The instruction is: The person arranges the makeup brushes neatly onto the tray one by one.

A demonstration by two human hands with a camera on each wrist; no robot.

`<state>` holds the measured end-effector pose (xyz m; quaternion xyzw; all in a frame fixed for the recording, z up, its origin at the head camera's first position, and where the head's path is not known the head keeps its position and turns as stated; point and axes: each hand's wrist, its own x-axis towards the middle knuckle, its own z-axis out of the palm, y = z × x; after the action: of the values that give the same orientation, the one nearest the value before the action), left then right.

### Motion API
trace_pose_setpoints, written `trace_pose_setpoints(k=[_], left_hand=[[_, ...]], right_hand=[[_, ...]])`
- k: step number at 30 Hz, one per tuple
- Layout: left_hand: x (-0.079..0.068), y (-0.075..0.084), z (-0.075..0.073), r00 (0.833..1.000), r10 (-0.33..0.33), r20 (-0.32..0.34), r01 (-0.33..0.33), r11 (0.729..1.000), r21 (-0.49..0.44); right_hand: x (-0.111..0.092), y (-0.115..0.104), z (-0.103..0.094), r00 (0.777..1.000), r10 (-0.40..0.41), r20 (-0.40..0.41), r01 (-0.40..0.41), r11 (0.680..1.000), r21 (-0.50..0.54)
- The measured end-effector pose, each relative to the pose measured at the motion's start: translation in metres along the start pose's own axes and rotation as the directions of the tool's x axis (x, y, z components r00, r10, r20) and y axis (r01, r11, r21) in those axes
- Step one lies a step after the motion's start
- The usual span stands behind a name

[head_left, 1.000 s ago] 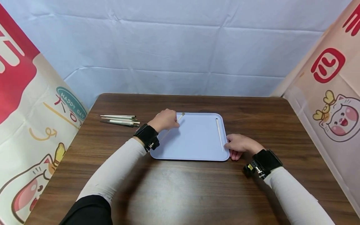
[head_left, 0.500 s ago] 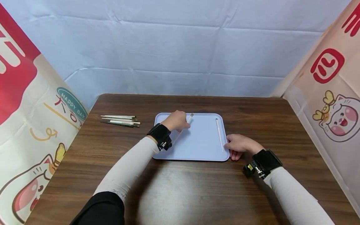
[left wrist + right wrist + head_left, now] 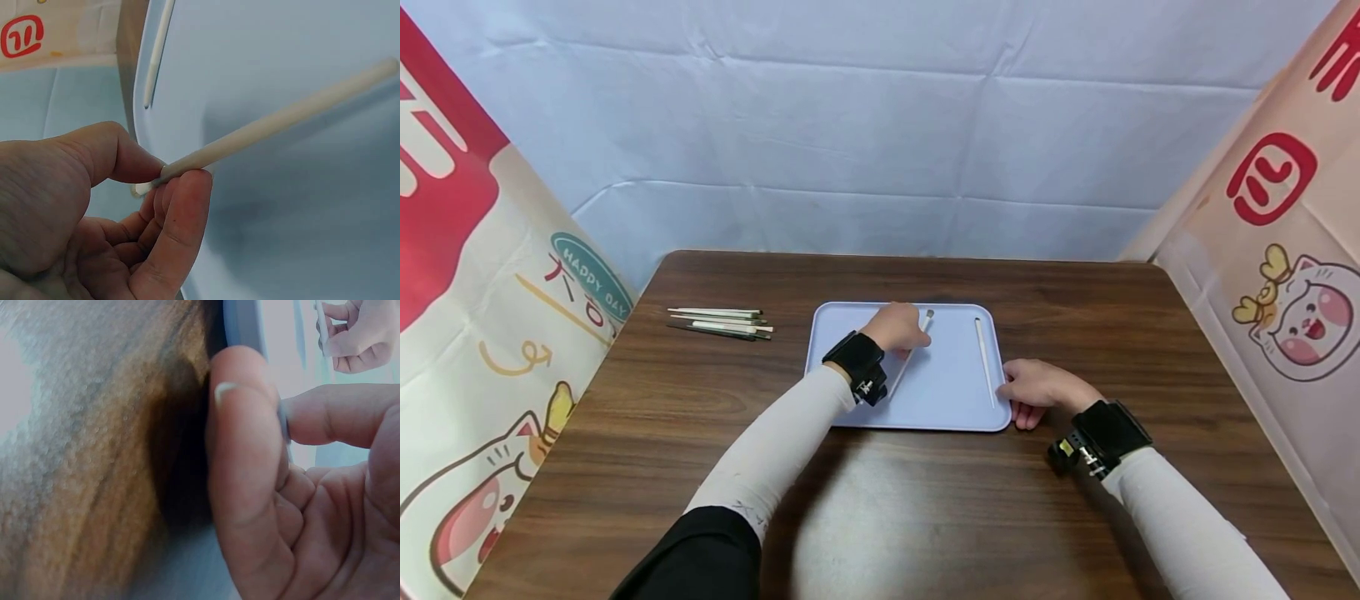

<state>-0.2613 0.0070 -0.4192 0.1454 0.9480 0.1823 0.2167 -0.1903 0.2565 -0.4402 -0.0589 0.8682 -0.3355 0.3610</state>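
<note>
My left hand [image 3: 897, 327] pinches a slim, pale-handled paintbrush [image 3: 262, 128] between thumb and fingers near its tip end. The brush slants over the middle of a light blue tray [image 3: 955, 367]; whether its handle touches the tray I cannot tell. Another white paintbrush [image 3: 985, 362] lies lengthwise near the tray's right side. My right hand [image 3: 1041, 387] grips the tray's right edge near the front corner, thumb at the rim and fingers curled on the outer side. In the right wrist view, the tray's edge [image 3: 244, 325] is mostly hidden behind the fingers.
Several more brushes [image 3: 722, 322], white and dark green, lie in a bunch on the brown wooden table [image 3: 730, 433] left of the tray. A pale cloth [image 3: 880, 142] hangs behind the table, with printed cloths on both sides.
My left hand has moved to the right across the tray with the paintbrush, from its left part to the middle. My right hand stays at the tray's edge.
</note>
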Motion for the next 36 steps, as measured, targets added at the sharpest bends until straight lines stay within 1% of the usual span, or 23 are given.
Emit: trace_pose_setpoints(k=[7,12,19,24,31,36], left_hand=[[0.007,0.017,0.009,1.000,-0.011,-0.015,0.011,1.000,-0.021],[0.011,0.027,0.012,1.000,-0.016,-0.015,0.016,0.999,-0.046],[0.015,0.038,0.014,0.999,-0.020,-0.035,0.016,0.993,-0.114],[0.018,0.047,0.019,0.998,-0.057,-0.038,0.051,0.987,-0.154],[0.024,0.058,0.029,0.989,-0.129,-0.074,0.115,0.978,-0.175],[0.026,0.062,0.032,0.985,-0.159,-0.072,0.141,0.968,-0.209]], right_hand=[[0.000,-0.001,0.000,1.000,-0.007,-0.001,0.007,1.000,0.005],[0.000,-0.002,0.001,1.000,-0.010,0.003,0.010,1.000,0.007],[0.000,-0.003,0.000,1.000,-0.004,0.009,0.004,1.000,0.009],[0.000,-0.002,0.000,1.000,-0.005,0.018,0.004,1.000,0.020],[0.001,0.000,-0.001,1.000,-0.003,0.022,0.002,1.000,0.019],[0.000,0.000,-0.003,0.999,-0.010,0.035,0.010,1.000,0.024]])
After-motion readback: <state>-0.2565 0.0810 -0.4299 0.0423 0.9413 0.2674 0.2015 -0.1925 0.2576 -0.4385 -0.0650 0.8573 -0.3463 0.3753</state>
